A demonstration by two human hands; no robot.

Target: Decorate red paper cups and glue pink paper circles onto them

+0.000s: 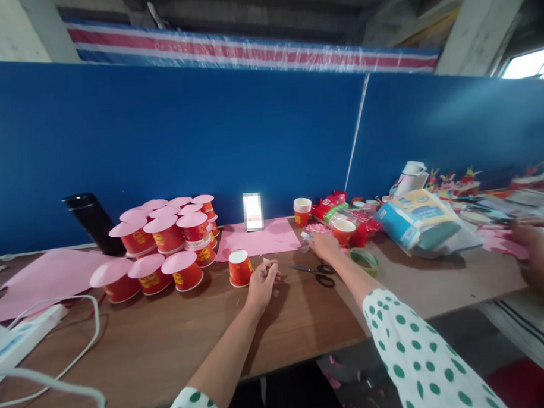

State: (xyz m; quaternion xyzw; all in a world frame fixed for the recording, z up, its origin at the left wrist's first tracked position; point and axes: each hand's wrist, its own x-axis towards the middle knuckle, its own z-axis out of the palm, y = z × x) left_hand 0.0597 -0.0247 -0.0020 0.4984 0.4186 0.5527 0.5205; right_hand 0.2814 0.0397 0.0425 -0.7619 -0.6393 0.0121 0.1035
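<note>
- Power strip (33,340): far left of the lone cup (240,270) and nearer the camera, white cable (97,329) looping over the tabletop (170,350).
- Pink sheet (55,274): well left of the lone cup.
- Flask (97,228): black, left of and behind the lone cup.
- Covered cups (188,279): red, just left of the lone cup, pink discs (178,261) on top; 3 stand in the front row.
- Left hand (262,281): immediately right of the lone cup, thumb and fingers pinched on a small pink scrap (266,261); I cannot tell whether it touches the cup.
- Pink paper (280,242): flat, behind the lone cup.
- Cup stack (302,213): behind and right of the lone cup.
- Scissors (324,280): right of the lone cup, black handles towards the right.
- Right hand (326,247): right of the lone cup, beyond the scissors, fingers closed on a small white item (305,235).
- Tape roll (364,261): green, farther right of the lone cup.
- Packet (418,222): far right of the lone cup.
</note>
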